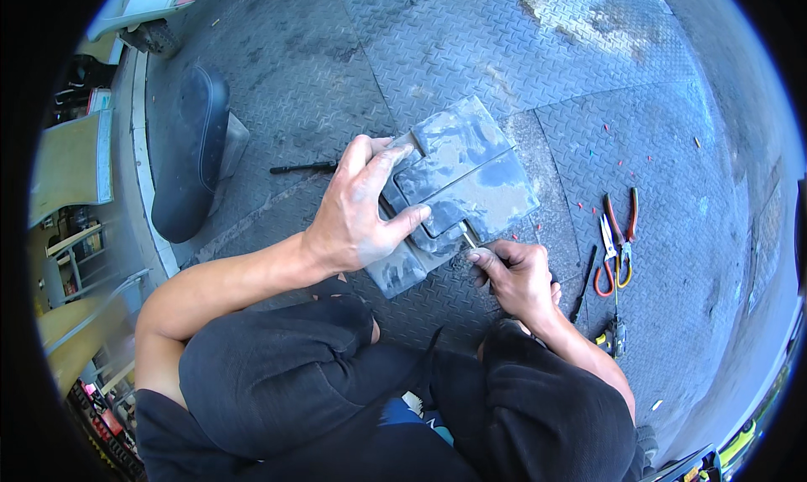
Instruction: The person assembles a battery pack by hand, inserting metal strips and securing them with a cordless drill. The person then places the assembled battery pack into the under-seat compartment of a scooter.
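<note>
A dusty dark plastic case [490,188] is tilted in front of me, with a seam across its top and a black raised handle-like part [410,185] at its left side. My left hand [357,205] grips that side, thumb on the raised part and fingers at the far edge. At the near right corner, my right hand [514,276] pinches a short, thin metal piece [468,235] against the case. Its kind cannot be made out, and its lower end is hidden by my fingers. Part of the case's left side lies behind my left hand.
On the textured metal floor [437,53] to the right lie red-handled pliers [622,221], orange-handled scissors [605,255], a black rod-like tool [582,284], and small red bits. A black screwdriver-like tool [303,168] lies behind my left hand. A black padded seat [193,154] stands left.
</note>
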`<state>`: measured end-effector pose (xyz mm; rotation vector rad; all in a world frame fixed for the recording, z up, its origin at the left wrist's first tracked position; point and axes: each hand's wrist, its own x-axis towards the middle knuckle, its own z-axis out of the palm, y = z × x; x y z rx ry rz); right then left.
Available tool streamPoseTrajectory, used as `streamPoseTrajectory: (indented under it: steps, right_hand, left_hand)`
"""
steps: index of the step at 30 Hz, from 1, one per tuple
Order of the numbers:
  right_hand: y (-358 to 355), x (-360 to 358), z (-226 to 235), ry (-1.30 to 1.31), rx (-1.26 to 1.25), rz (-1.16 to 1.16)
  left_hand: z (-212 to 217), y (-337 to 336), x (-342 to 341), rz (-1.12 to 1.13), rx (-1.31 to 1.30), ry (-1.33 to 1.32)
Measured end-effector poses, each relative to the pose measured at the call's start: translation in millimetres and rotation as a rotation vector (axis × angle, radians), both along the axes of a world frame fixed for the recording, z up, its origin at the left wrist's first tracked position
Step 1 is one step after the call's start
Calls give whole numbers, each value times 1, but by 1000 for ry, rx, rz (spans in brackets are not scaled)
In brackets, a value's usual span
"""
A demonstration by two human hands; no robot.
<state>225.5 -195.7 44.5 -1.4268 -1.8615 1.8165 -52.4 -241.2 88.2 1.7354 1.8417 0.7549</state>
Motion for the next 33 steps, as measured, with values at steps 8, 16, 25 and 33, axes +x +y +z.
streamPoseTrajectory:
  steps: [8,16,25,33]
  right_hand:
    - [8,0,-10,83,214,45]
    - [0,-9,15,211,-482,-165]
    - [20,5,-9,0,402,157]
    - [22,9,-11,61,628,245]
  left_hand:
    - [0,15,-31,-25,-171,-204]
    - [-10,26,-37,-18,-118,-188]
    - [-18,18,-33,81,34,-186]
    - [-27,21,-40,-16,59,-209]
